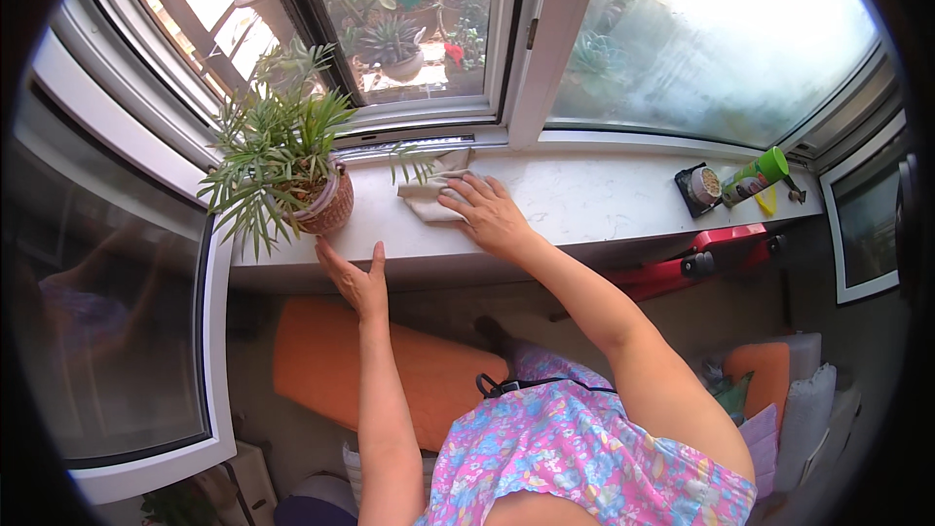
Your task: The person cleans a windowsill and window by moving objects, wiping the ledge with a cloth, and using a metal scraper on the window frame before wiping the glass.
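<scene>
My right hand [491, 213] lies flat on a folded beige cloth [431, 197] on the white windowsill [577, 197]. Its fingers are spread over the cloth's right part, with no grip visible. Left of the cloth stands a potted palm-like plant [292, 139] in a brown woven-textured pot [330, 204]. A leaf tip of some plant overhangs the cloth. At the sill's front edge, just below the pot, is my left hand [358, 281], thumb apart from the fingers and nothing held. Its fingertips are close to the pot's base; I cannot tell whether they touch it.
A green spray can [756, 175] and a small cup of pellets [705, 186] on a black item occupy the sill's right end. An open window sash [219, 351] is at left. Below are a red folded object [672, 270] and an orange board-like surface [387, 372].
</scene>
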Motion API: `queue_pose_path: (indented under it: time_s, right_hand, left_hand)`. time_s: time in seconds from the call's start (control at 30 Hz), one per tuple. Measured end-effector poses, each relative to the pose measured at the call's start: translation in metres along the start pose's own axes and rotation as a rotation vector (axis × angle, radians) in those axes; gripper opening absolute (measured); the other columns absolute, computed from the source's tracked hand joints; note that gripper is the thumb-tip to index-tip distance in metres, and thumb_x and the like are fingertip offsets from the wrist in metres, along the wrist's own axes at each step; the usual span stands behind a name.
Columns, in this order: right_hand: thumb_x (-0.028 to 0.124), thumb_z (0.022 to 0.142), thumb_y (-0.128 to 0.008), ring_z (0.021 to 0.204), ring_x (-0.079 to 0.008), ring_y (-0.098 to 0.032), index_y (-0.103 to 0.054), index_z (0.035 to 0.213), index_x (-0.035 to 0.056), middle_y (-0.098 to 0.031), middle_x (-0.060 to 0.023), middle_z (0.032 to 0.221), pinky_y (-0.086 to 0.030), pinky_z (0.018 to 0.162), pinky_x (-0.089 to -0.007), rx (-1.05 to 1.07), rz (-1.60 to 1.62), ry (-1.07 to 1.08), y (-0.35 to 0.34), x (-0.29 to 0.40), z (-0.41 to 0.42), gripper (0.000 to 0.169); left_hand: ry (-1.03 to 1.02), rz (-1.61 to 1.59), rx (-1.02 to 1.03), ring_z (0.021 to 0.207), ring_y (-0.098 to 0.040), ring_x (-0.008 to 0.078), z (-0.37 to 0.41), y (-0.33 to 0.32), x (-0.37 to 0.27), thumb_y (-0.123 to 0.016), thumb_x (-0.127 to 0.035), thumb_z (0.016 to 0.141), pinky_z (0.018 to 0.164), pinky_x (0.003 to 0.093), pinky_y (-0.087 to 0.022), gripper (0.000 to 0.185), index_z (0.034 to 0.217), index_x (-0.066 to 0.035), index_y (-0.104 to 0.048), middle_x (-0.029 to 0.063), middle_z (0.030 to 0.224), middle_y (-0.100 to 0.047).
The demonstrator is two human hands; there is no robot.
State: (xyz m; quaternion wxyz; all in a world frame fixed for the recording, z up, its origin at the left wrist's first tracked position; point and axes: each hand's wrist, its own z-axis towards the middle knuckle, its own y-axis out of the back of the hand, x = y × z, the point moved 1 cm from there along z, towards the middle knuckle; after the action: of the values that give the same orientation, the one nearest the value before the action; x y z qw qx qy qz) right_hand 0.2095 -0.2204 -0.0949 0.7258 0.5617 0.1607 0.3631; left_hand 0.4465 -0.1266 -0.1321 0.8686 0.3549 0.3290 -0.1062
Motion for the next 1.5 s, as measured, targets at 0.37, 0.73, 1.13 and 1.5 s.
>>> queue_pose_path:
  time_s: [0.37,0.73,1.13,1.5]
  right_hand:
    - [0.012,0.085,-0.055,0.129,-0.0363,-0.042,-0.051,0.133,0.0132,-0.044,-0.0129,0.142,-0.04,0.097,-0.047,0.116,-0.374,-1.123,0.064,-0.102,-0.117,0.049]
    - [0.011,0.083,-0.055,0.134,-0.0363,-0.037,-0.047,0.138,0.016,-0.04,-0.0137,0.146,-0.03,0.108,-0.0476,-0.11,-0.117,-0.586,0.043,-0.064,-0.135,0.055]
    - [0.013,0.083,-0.059,0.089,-0.0353,-0.065,-0.07,0.1,0.0081,-0.068,-0.0166,0.095,-0.051,0.082,-0.0423,0.048,0.094,-0.955,0.212,-0.058,-0.183,0.021]
    - [0.004,0.085,-0.057,0.083,-0.0226,-0.067,-0.069,0.106,0.0028,-0.07,-0.0142,0.093,-0.051,0.077,-0.0306,-0.667,0.319,-1.072,0.305,-0.099,-0.292,0.024]
  left_hand:
    - [-0.041,-0.013,-0.013,0.137,-0.026,0.0428,0.0,0.001,0.005,-0.075,-0.035,0.08,0.112,0.0506,-0.025,0.097,0.148,0.0,-0.016,0.0268,0.149,-0.025]
    - [-0.001,-0.034,-0.023,0.137,-0.029,0.0394,0.003,-0.001,0.008,-0.077,-0.036,0.078,0.113,0.046,-0.025,0.099,0.147,0.002,-0.017,0.0248,0.149,-0.026]
    - [-0.243,-0.528,0.435,0.123,-0.047,0.0332,-0.037,-0.096,-0.233,-0.073,-0.019,0.081,0.111,0.0518,-0.024,0.071,0.14,-0.004,-0.037,0.0159,0.13,-0.052]
    - [-0.436,-0.67,0.866,0.128,-0.035,0.04,-0.139,-0.253,-0.43,-0.091,-0.031,0.049,0.107,0.0463,-0.03,0.139,0.15,-0.002,0.0,0.0255,0.136,-0.035]
